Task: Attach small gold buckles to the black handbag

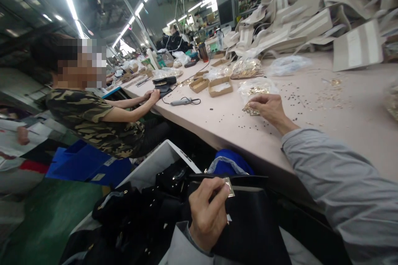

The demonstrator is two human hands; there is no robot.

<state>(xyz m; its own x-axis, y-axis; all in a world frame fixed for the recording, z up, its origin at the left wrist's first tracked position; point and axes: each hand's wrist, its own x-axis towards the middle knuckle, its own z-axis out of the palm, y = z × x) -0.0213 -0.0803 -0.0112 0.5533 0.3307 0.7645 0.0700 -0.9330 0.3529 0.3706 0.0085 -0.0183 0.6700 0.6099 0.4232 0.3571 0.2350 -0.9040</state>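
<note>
My left hand [207, 213] is low in front of me, its fingers pinching a small gold metal fitting [229, 186] at the top edge of a black bag [253, 223] on my lap. My right hand [270, 107] reaches out onto the long pale table [342, 116], fingers closed on a little heap of gold metal pieces [250, 110]. Tiny loose bits of hardware are scattered over the table around that hand.
A white bin [149, 165] of black bags stands by my left knee. Small cardboard trays [220, 86], plastic bags of gold parts [246, 68] and a heap of beige striped bags [311, 16] lie farther along. A person in a camouflage shirt [90, 122] sits at the left.
</note>
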